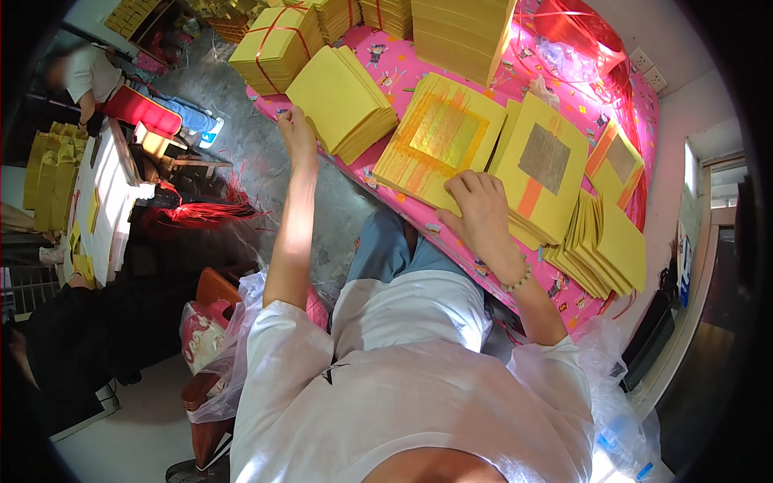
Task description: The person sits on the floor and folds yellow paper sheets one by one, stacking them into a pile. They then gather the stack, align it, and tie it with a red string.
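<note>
- Head view: my right fingers (475,183) rest bent and slightly apart at the near right corner of the gold-square stack (444,133); whether they pinch any sheets, I cannot tell.
- My left fingers (287,117) are curled at the left edge of the plain stack (338,95); their undersides are hidden, so I cannot tell if they grip.
- Both stacks lie flat on the pink surface (390,60), the gold-square one between the plain stack and the silver-square stack (549,154).
- Fanned sheets (600,249) sit to the right, beyond my right wrist, and a tied bundle (272,50) stands behind the plain stack.
- One sheet, I judge, is light, thin and bendy, easily creased; a whole stack should feel fairly heavy and slide apart if tilted.
- The gold square (441,133) looks shiny and perhaps delicate, so I would keep my fingers off it and take the yellow border.
- For a single sheet, a near corner seems best; for a whole stack, opposite sides, with a thumb above and fingers beneath, keep the edges together.
</note>
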Motion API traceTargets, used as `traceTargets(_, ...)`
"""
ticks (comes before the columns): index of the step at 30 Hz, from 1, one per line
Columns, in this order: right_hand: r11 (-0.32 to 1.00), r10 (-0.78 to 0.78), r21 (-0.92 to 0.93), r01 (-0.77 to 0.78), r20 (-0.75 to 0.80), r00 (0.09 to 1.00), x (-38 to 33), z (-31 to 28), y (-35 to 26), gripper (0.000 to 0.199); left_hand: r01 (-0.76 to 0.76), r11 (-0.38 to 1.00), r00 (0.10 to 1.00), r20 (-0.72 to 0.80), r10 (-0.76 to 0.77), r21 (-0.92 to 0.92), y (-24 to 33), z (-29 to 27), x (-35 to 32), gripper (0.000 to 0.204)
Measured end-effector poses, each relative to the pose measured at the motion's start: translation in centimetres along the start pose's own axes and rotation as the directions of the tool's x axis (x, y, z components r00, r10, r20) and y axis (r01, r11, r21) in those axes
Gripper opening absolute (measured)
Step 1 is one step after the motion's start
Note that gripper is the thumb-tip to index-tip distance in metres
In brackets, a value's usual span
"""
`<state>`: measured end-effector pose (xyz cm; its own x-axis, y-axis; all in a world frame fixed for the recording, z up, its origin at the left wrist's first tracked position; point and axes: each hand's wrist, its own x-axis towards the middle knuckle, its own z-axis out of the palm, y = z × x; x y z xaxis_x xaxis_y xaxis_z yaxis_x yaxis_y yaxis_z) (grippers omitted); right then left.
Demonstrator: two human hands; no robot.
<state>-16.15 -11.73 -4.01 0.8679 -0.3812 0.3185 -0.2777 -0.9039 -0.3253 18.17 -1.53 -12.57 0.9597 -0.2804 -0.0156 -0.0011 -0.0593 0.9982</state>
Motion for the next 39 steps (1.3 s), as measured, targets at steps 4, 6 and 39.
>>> traceTargets(4, 0.995, 0.02, 0.097, -0.016, -0.039, 0.999, -0.5, 0.2, 0.5, 0.022, -0.327, 0.936, 0.929, -0.141, 0.343, 0.127, 1.7, 0.5, -4.4, 0.036)
traceTargets(6, 0.987, 0.042, 0.153, -0.039, -0.018, 0.999, -0.4, -0.2, 0.8, 0.016, -0.489, 0.853, 0.843, -0.154, 0.516, 0.182, 4.8, 0.9, -8.3, 0.028)
traceTargets(39, 0.926, 0.16, 0.336, -0.175, 0.072, 0.985, 1.4, -1.8, 1.5, 0.021, -0.91, 0.37, 0.35, 0.824, 0.444, 0.187, 7.8, 3.8, -15.7, 0.027)
